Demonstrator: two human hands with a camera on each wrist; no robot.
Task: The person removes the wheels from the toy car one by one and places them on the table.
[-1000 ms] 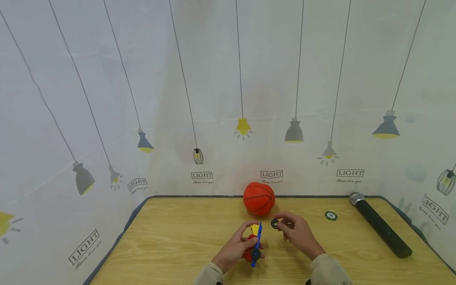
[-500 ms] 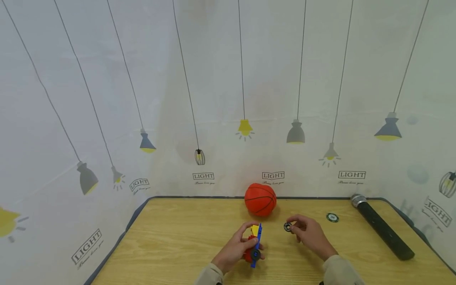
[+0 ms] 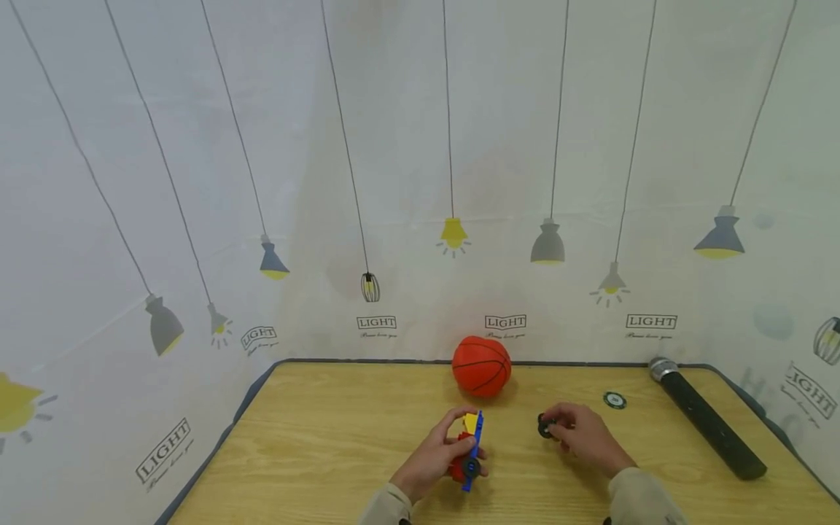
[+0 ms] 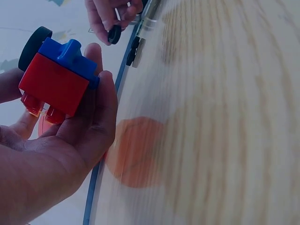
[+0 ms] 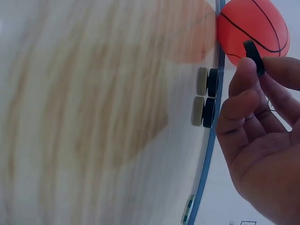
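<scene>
A small block-built toy car (image 3: 467, 465) in red, blue and yellow is gripped between the thumb and fingers of my left hand (image 3: 429, 458). One black wheel (image 4: 35, 47) sits on the car's side, beside a blue block (image 4: 70, 54) and a red block (image 4: 54, 84). My right hand (image 3: 589, 439) pinches a loose black wheel (image 5: 254, 57) by its edges between thumb and index finger, over the table right of the car. Two more black wheels (image 5: 210, 112) stand close together on the table near that hand in the right wrist view.
On the wooden table (image 3: 315, 437), a red toy basketball (image 3: 482, 366) rests by the back wall. A poker chip (image 3: 615, 399) lies right of it, and a black microphone (image 3: 709, 419) at the far right. White sheeting printed with lamps (image 3: 453, 233) surrounds the table.
My right hand has moved right, away from the toy car, carrying the pinched wheel along and turning it. The left hand keeps its grip on the car in nearly the same spot.
</scene>
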